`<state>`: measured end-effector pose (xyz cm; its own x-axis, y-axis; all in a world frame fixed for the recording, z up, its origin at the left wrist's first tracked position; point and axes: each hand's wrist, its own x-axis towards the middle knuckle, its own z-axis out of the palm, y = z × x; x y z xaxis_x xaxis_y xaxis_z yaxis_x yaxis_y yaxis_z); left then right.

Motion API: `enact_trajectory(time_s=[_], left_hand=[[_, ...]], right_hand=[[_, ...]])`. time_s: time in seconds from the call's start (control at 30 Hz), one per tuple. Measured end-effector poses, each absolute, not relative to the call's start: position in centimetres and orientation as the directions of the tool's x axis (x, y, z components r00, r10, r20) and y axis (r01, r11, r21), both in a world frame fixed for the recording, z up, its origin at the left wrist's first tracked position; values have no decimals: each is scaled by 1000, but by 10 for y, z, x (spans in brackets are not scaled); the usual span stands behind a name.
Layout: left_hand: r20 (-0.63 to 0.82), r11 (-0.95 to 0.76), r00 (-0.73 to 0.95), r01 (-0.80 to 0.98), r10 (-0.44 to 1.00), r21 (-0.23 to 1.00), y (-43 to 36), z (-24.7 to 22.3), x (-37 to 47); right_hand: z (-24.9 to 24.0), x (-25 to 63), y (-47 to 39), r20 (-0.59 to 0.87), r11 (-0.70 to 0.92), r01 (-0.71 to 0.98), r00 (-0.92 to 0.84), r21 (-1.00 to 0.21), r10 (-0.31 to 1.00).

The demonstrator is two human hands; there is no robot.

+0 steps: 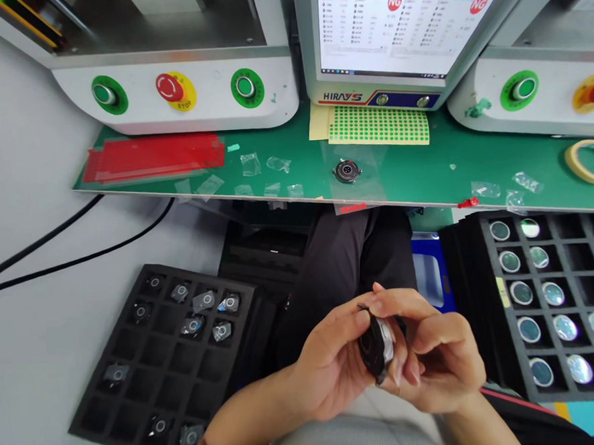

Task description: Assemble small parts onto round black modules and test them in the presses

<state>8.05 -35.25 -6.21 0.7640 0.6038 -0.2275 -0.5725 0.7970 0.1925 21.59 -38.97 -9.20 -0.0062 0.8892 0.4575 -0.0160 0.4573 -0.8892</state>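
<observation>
A dark watch (378, 349) with a silvery side is up on its edge between both hands, over the person's lap and nearer the body than the table. The left hand (330, 365) pinches it, thumb near its top rim; the right hand (443, 351) closes on it too, fingertips at the top and curled behind, partly hidden. Beyond, on the green table (420, 178), a second watch (347, 171) lies on clear film, with scraps of plastic (250, 163) and red strips (157, 157) to its left, a sheet of green dots (378, 123) behind it and a tape roll (572, 164) far right. Black trays flank the lap: the left tray (167, 322) carries small wrapped parts (192, 325), the right tray (578, 259) round glass discs (521, 293). A lit screen (391, 32) stands at the back.
</observation>
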Motion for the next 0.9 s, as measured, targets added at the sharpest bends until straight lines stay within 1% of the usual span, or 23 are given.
enact_trajectory(time_s=[0.1, 0.2, 0.3, 0.4, 0.5, 0.57, 0.6, 0.63, 0.67, 0.7, 0.73, 0.77, 0.8, 0.83, 0.87, 0.9], left_hand=[[-243, 796, 758, -583, 605, 162, -352, -63, 80], [-250, 795, 755, -588, 606, 151, -348, -64, 79], [-225, 786, 753, -596, 618, 165, -339, -66, 80], [-228, 791, 758, -575, 611, 209, -325, -67, 85], [-245, 785, 756, -522, 607, 334, -310, -65, 90], [-222, 765, 778, -447, 588, 464, -297, -63, 92], [-199, 733, 793, -392, 575, 555, -288, -61, 91], [-186, 667, 797, -324, 574, 671, -277, -61, 91], [-183, 547, 781, -230, 598, 805, -265, -60, 91], [-177, 346, 744, -78, 645, 935, -250, -61, 90], [-154, 94, 695, 123, 702, 988, -233, -63, 90], [-113, -146, 647, 333, 754, 931, -215, -65, 91], [-72, -334, 622, 511, 780, 792, -197, -68, 91], [-53, -428, 619, 599, 784, 677, -180, -72, 92], [-53, -486, 631, 646, 774, 589, -164, -75, 93], [-69, -515, 649, 659, 757, 548, -150, -78, 94]], right_hand=[[-93, 216, -389, 448, 447, -26, -6, -894, 894], [-93, 215, -384, 470, 469, -20, -21, -883, 883], [-91, 215, -373, 498, 499, 16, -29, -867, 867], [-89, 217, -360, 513, 513, 58, -9, -857, 858], [-87, 221, -348, 520, 517, 66, 29, -853, 854], [-86, 225, -341, 543, 538, 78, 66, -839, 837], [-85, 227, -337, 551, 545, 86, 99, -834, 828], [-84, 231, -333, 552, 545, 92, 149, -834, 820], [-83, 235, -328, 541, 533, 98, 210, -840, 815], [-83, 240, -323, 518, 510, 105, 272, -854, 811], [-84, 246, -317, 488, 477, 121, 330, -871, 808], [-86, 252, -311, 459, 437, 147, 376, -887, 805], [-88, 260, -304, 435, 392, 189, 406, -900, 804], [-91, 267, -299, 420, 346, 244, 421, -906, 804], [-94, 274, -294, 412, 302, 305, 425, -903, 806], [-97, 281, -290, 412, 263, 369, 418, -891, 810]])
